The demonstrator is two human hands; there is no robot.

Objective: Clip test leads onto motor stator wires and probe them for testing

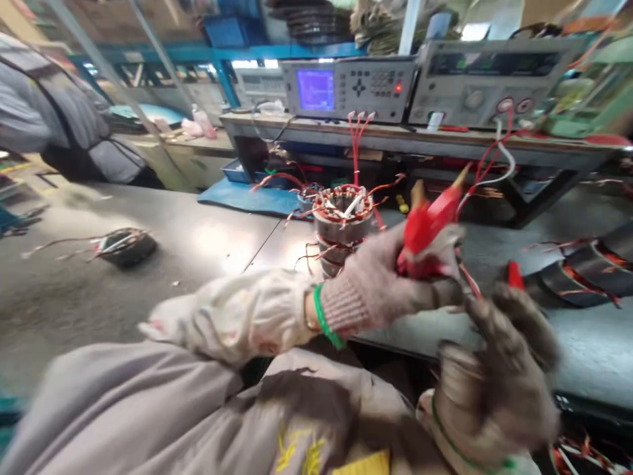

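My left hand [368, 280], in a knit work glove with a green band at the wrist, is shut around a red insulated alligator clip [428, 224]. Red and white test leads [494, 155] run up from the clip towards the instruments. Just behind that hand, an electric motor stator [343, 224] with copper windings and red lead wires stands upright on the steel bench. My right hand [494, 382], in a dirtier glove, is blurred at the lower right. Its curled fingers are close to a second red clip tip [515, 276], and I cannot tell whether it holds anything.
Electrical test instruments [349, 89] stand on a raised wooden shelf at the back. Several stators [588, 270] lie at the right, and a dark wired coil part [126, 247] lies at the left. There is a blue mat [242, 198] behind, and a person in grey [49, 112] stands far left.
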